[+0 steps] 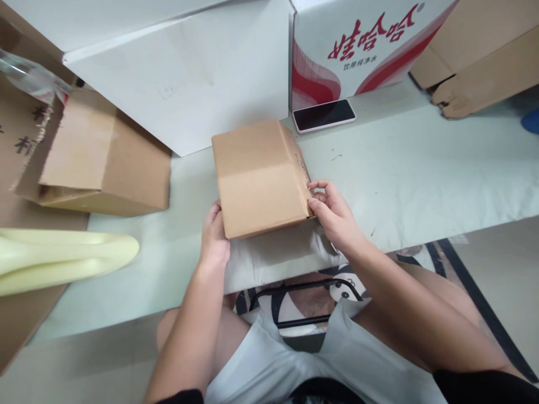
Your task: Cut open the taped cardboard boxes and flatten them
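A closed brown cardboard box [256,179] is between my two hands on the pale green table cover, with its near edge towards me. My left hand [214,235] grips the box's near left side, and its fingertips are partly hidden behind the cardboard. At the near right corner, my right hand [332,216] has its thumb and fingers pinched on the edge of the box. Dark marks like writing run along the box's right side. Whether the box rests flat or is slightly raised, I cannot tell.
A phone [324,116] lies behind the box, before a white and red carton [362,50]. A large white box [189,78] stands at the back. An opened cardboard box [113,151] and a pale yellow object [67,258] are at left. More cardboard [484,67] stands at right.
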`<action>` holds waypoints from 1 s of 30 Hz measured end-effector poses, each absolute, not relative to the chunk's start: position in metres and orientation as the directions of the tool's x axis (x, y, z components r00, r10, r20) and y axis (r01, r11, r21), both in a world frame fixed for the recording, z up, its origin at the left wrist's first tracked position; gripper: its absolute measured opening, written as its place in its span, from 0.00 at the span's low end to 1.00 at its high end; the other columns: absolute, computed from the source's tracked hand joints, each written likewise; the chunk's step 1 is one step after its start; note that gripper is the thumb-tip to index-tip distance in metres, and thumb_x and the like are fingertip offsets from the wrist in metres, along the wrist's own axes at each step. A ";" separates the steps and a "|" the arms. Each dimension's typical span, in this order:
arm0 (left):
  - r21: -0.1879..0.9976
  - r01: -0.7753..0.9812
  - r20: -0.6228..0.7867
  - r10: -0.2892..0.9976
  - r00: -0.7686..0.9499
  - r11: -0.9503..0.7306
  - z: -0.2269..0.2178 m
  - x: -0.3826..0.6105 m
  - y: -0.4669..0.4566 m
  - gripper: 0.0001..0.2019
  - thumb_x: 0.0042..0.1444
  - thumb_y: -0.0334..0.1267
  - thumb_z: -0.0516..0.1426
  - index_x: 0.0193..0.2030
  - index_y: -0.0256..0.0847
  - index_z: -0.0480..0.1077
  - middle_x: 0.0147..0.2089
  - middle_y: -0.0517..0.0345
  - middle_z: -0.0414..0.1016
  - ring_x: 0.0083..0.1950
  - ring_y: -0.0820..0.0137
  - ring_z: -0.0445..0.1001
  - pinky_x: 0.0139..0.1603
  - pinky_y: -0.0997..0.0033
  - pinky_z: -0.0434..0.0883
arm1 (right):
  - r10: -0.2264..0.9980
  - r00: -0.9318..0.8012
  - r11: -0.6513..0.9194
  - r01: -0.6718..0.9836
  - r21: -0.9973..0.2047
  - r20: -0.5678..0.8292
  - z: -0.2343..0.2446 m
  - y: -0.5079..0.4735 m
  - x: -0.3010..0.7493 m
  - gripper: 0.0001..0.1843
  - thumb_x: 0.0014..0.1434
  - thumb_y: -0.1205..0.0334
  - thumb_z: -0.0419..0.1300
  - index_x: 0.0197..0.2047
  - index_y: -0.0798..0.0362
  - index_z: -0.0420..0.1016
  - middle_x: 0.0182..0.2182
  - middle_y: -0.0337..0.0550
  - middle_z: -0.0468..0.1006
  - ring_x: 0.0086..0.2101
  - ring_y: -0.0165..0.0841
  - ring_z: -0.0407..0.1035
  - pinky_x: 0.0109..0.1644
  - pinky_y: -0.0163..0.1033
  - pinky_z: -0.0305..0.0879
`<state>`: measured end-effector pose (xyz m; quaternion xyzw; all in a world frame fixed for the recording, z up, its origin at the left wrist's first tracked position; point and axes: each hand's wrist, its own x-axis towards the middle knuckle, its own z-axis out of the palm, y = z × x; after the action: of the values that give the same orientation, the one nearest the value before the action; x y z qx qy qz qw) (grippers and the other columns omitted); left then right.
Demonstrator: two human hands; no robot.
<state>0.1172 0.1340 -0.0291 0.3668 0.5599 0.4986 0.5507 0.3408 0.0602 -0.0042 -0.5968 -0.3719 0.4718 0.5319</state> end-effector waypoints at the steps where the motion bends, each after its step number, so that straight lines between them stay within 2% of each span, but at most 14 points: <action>1: 0.962 -0.137 -0.252 0.960 -0.124 0.235 -0.029 0.117 0.134 0.18 0.41 0.49 0.69 0.35 0.40 0.77 0.40 0.55 0.83 0.45 0.62 0.80 0.44 0.68 0.74 | 0.946 0.277 -0.157 -0.060 -0.986 -0.168 -0.005 0.060 0.341 0.18 0.56 0.53 0.57 0.48 0.48 0.62 0.23 0.29 0.61 0.27 0.31 0.60 0.36 0.40 0.53; 24: 0.960 -0.136 -0.262 0.956 -0.128 0.245 -0.031 0.117 0.134 0.18 0.40 0.49 0.69 0.36 0.39 0.77 0.42 0.54 0.83 0.46 0.60 0.81 0.45 0.66 0.75 | 0.946 0.282 -0.148 -0.058 -0.987 -0.158 -0.006 0.060 0.341 0.17 0.56 0.53 0.56 0.48 0.48 0.63 0.23 0.28 0.61 0.26 0.30 0.59 0.35 0.40 0.53; 30: 0.959 -0.144 -0.263 0.955 -0.134 0.244 -0.031 0.117 0.134 0.18 0.39 0.49 0.69 0.35 0.39 0.78 0.41 0.55 0.83 0.44 0.63 0.81 0.43 0.68 0.75 | 0.943 0.286 -0.160 -0.055 -0.986 -0.169 -0.005 0.060 0.340 0.18 0.56 0.53 0.57 0.49 0.48 0.63 0.23 0.28 0.61 0.26 0.30 0.57 0.35 0.40 0.52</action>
<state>0.1170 0.1342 -0.0306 0.3597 0.5642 0.4988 0.5508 0.3402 0.0595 -0.0048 -0.5999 -0.3701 0.4691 0.5321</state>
